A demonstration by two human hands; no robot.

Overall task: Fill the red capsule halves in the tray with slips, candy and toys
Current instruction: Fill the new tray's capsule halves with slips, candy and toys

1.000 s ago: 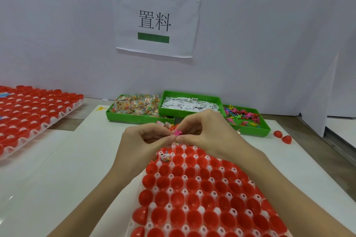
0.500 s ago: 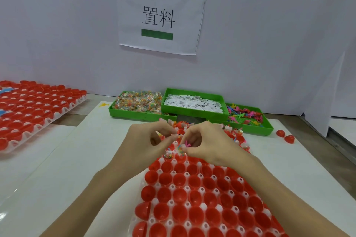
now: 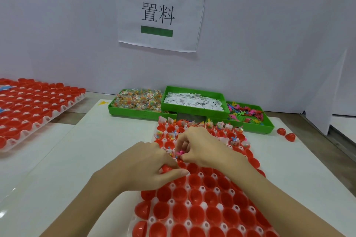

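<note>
Both hands have dropped onto the tray (image 3: 200, 215): the left hand (image 3: 154, 167) grips a red capsule half (image 3: 167, 169), the right hand (image 3: 200, 146) pinches a pink toy (image 3: 180, 153) just above it. Far rows are filled; near rows still need filling.

Both hands have dropped from mid-air onto the tray (image 3: 169, 222) — left hand (image 3: 148, 167) now fingering a capsule half (image 3: 166, 169).

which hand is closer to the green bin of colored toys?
Right. The right hand works over the tray's far rows, below and left of the toy bin. The left hand sits further left and nearer the person, gripping a red capsule half.
</note>
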